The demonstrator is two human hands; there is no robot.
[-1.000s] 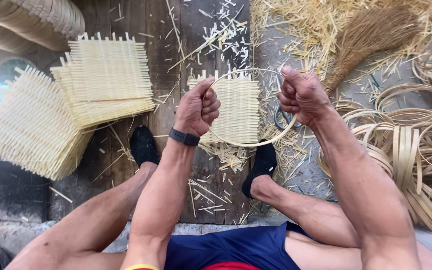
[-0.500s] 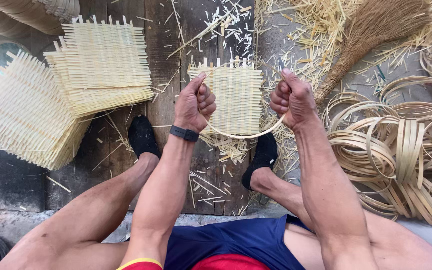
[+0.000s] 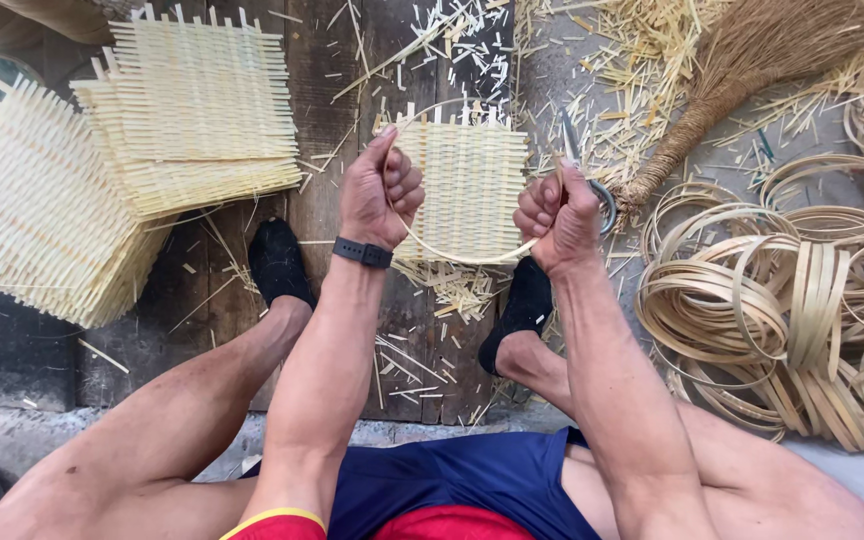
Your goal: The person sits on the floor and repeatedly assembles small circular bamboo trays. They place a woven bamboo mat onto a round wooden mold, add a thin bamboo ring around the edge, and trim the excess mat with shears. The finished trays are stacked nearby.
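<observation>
You sit over dark worn floor planks (image 3: 332,90), grey concrete floor (image 3: 572,70) to your right, straw scraps (image 3: 652,60) scattered, daylight

The fists hide the hoop's (image 3: 462,255) ends. The mat stack (image 3: 32,210) and the pile of rings (image 3: 802,300) run past the frame edges. The broom's (image 3: 742,70) head is cut off at the top.

A thin pale bamboo strip (image 3: 452,255), bent into a hoop, arches above a small square woven bamboo mat (image 3: 472,185) lying flat on dark floorboards.
</observation>
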